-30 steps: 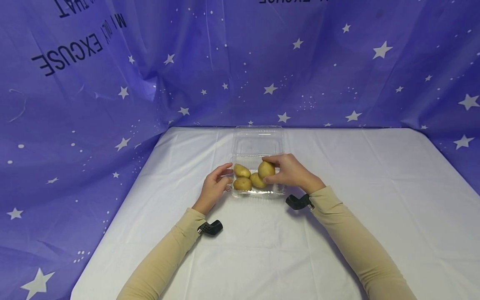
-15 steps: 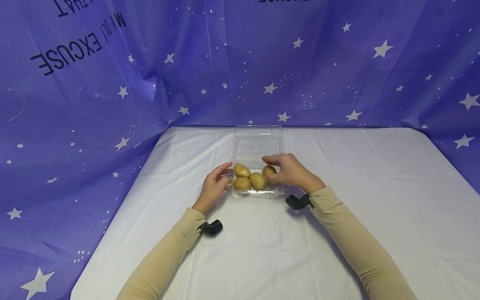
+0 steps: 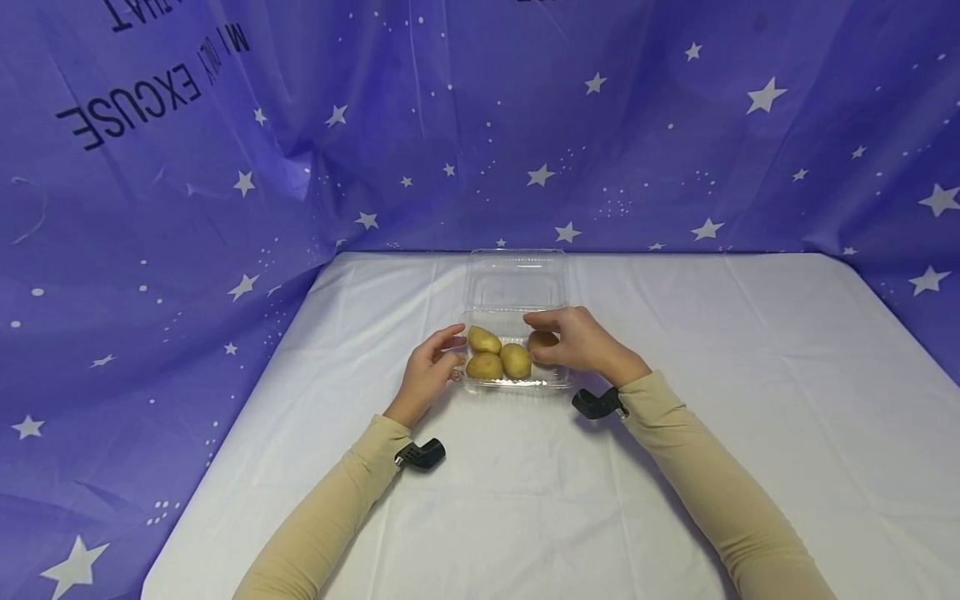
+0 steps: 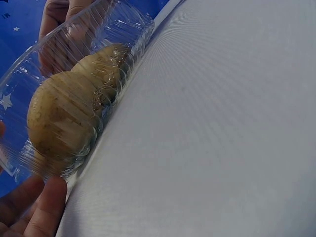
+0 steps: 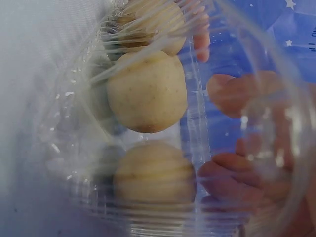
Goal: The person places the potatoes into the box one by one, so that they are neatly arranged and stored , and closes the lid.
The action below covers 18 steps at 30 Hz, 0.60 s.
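Note:
A clear plastic clamshell container (image 3: 517,323) stands on the table with its lid (image 3: 517,283) tipped back. Several potatoes lie inside it. Two are at the left, an upper potato (image 3: 484,340) and a lower potato (image 3: 484,367); a third potato (image 3: 515,361) is near the middle. My right hand (image 3: 583,340) reaches over the right wall, its fingers and thumb spread above the rightmost potato (image 5: 154,178), which sits in the container partly hidden by the hand in the head view. My left hand (image 3: 426,377) has its fingertips (image 4: 52,190) at the container's left side, relaxed and gripping nothing.
A white cloth (image 3: 510,500) covers the table. Behind and to the left hangs a blue star-printed sheet (image 3: 450,125). Black wrist cameras are strapped at both sleeves, one a left camera (image 3: 422,455) and one a right camera (image 3: 596,404).
The rightmost potato, earlier held by my right hand above the middle one, has gone down and right into the container, and the fingers have let go. My left hand stays put.

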Tool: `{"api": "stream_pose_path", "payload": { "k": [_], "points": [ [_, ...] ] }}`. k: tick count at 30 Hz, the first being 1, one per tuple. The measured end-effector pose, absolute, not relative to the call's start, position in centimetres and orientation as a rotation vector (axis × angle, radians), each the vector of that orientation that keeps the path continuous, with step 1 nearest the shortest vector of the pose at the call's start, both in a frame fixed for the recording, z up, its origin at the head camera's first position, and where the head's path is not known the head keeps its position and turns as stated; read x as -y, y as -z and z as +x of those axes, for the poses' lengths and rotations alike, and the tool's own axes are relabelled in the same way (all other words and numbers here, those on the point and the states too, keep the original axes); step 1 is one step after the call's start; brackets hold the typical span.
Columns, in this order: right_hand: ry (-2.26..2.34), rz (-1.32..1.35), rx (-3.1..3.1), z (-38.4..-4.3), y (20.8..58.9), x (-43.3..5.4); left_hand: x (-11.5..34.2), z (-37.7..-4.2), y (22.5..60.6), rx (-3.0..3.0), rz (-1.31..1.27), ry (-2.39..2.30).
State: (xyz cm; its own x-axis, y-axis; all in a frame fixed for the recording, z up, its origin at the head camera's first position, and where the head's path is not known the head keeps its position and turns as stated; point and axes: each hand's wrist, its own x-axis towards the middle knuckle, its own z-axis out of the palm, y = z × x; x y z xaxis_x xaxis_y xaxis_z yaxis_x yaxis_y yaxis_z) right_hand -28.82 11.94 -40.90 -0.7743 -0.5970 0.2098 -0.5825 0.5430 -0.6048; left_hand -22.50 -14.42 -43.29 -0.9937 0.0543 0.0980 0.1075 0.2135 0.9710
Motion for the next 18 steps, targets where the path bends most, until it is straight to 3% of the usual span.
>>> {"api": "stream_pose_path", "payload": {
  "k": [18],
  "points": [
    [1.363, -0.75, -2.697, -29.5, 39.3, -15.4, 14.4, -22.4, 43.1, 2.421, -0.17, 1.908]
  ]
}}
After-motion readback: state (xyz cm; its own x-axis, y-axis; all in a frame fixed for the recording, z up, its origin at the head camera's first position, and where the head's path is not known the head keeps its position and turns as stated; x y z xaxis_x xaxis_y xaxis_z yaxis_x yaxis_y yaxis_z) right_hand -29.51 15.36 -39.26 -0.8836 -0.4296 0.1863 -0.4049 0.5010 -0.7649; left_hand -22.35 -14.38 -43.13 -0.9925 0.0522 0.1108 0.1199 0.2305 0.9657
